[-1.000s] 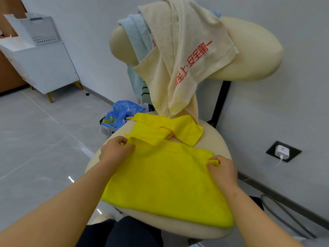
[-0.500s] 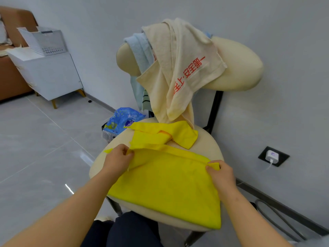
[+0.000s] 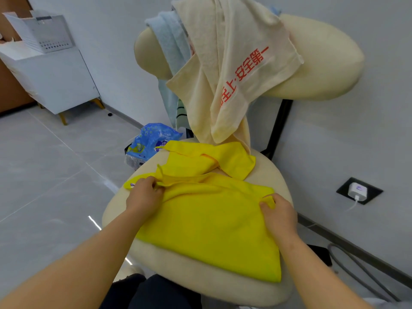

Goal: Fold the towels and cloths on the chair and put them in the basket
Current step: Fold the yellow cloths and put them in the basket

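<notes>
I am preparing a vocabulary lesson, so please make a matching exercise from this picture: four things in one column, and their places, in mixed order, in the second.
1. large yellow cloth
2. cream towel
3. blue bag
4. white charger

a. in the wall socket
b. on the seat, gripped by left hand and right hand
c. down beside the seat, near the floor
d. draped over the backrest

Pairs: 1-b, 2-d, 3-c, 4-a.
</notes>
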Motion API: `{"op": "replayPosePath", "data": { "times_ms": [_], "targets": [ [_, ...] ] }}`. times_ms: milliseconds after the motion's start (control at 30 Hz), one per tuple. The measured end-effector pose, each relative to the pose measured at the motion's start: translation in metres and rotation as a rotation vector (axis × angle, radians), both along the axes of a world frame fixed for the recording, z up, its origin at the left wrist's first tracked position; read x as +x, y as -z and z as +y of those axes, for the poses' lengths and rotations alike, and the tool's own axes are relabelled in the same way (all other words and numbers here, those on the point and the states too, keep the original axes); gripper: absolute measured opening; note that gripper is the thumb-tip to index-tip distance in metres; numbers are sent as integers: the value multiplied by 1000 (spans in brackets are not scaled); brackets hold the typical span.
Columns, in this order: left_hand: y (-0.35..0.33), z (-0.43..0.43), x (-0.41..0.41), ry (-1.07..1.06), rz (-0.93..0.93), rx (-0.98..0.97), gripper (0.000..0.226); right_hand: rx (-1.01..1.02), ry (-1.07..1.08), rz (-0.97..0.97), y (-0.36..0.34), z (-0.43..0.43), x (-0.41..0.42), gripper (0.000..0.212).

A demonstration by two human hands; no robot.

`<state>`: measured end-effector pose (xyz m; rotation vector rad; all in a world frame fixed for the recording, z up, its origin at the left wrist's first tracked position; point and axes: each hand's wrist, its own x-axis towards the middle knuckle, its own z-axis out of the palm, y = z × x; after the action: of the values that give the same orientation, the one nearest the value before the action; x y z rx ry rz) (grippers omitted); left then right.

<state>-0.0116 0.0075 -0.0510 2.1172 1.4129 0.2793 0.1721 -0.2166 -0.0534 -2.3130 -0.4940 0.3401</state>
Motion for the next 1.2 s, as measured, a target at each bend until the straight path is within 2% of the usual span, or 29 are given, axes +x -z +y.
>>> {"op": "replayPosePath", "data": {
  "times_ms": [133, 200, 300, 367, 400, 467, 567, 700, 767, 833, 933, 1033, 1200],
  "targets": [
    [-10, 0, 2, 22, 5, 149, 13, 16, -9, 7, 2, 1, 3, 9],
    [-20, -3, 2, 38, -52, 227, 15, 83, 9, 28, -3, -1, 5, 8],
    [-33, -3, 7, -17, -286, 68, 6, 234, 85, 133, -12, -4, 9, 7],
    [-36, 1, 14, -76, -412, -57, 13, 325, 144, 172, -17, -2, 14, 12],
    [-35, 4, 18, -90, -421, -75, 16, 348, 165, 173, -18, 0, 17, 16],
    [-31, 9, 24, -79, -324, -88, 14, 334, 162, 169, -17, 4, 22, 15],
    [-21, 17, 28, -54, -146, -100, 9, 193, 106, 133, -6, 9, 26, 7],
    [-24, 17, 31, 38, 10, 159, 21, 23, 90, 132, 1, 15, 32, 30],
    [-25, 18, 34, 116, 10, 174, 24, -21, 67, 146, 2, 17, 37, 42],
    [-26, 20, 33, 153, -8, 96, 17, -33, 46, 196, 3, 20, 43, 48],
    [-29, 24, 29, 148, -78, 10, 12, -19, 46, 270, 4, 21, 48, 36],
    [-36, 25, 27, 144, -182, 16, 9, 12, 55, 300, 5, 20, 49, 22],
    [-48, 22, 27, 174, -327, 78, 10, 127, 83, 256, 7, 19, 43, 30]
  ]
}}
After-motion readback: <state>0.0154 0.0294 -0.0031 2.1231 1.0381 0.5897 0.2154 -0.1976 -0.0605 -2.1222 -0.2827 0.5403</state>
